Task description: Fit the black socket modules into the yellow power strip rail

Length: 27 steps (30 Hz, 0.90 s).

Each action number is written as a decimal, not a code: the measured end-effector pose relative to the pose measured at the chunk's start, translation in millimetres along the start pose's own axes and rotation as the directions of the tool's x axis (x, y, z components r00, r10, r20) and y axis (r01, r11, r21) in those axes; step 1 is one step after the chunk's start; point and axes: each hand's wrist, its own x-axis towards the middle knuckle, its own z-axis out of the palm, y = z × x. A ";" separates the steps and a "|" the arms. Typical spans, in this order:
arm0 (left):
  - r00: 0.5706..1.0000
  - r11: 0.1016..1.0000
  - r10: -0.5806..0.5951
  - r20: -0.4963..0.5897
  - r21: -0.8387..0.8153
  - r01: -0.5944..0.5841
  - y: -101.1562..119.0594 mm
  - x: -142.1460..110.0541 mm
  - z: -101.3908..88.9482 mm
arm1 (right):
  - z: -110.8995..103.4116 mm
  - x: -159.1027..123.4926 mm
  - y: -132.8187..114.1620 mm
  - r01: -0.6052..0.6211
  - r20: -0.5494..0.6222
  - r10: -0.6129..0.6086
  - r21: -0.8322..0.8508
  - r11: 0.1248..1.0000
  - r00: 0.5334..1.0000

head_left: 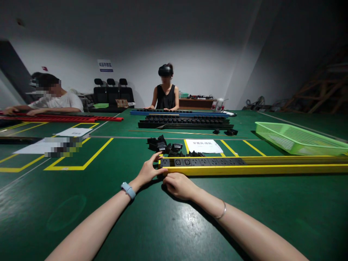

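The left hand's (148,169) fingers clasp a yellow rail's (272,169) end; the right hand's (179,185) curl just beside, any hold hidden. Square, even pressure should keep the black sockets (212,161) aligned. On the green bench (108,221), the rail's long axis runs left-right, sockets facing up.

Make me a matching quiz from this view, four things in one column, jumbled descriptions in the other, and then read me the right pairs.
1. Yellow rail
2. Basket
3. Left hand
4. Right hand

A. Light green
B. Thin bracelet on its wrist
C. Bears a row of black sockets
D. Thumb and fingers span the rail's left end

Pairs: 1-C, 2-A, 3-D, 4-B
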 end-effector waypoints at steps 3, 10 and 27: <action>1.000 0.997 -0.018 0.026 -0.079 0.020 0.9 0.3 -0.2 | 1.1 -0.2 0.8 0.002 0.001 -0.002 -0.007 1.000 1.000; 0.993 0.990 -0.070 0.091 -0.118 0.081 -5.2 1.9 -1.8 | 4.5 -3.4 1.3 -0.138 -0.056 0.137 -0.010 0.990 0.989; 0.991 0.993 -0.045 0.125 -0.101 0.058 -1.0 2.1 -3.8 | -1.1 -0.1 -2.2 -0.345 -0.045 0.343 -0.144 0.927 0.938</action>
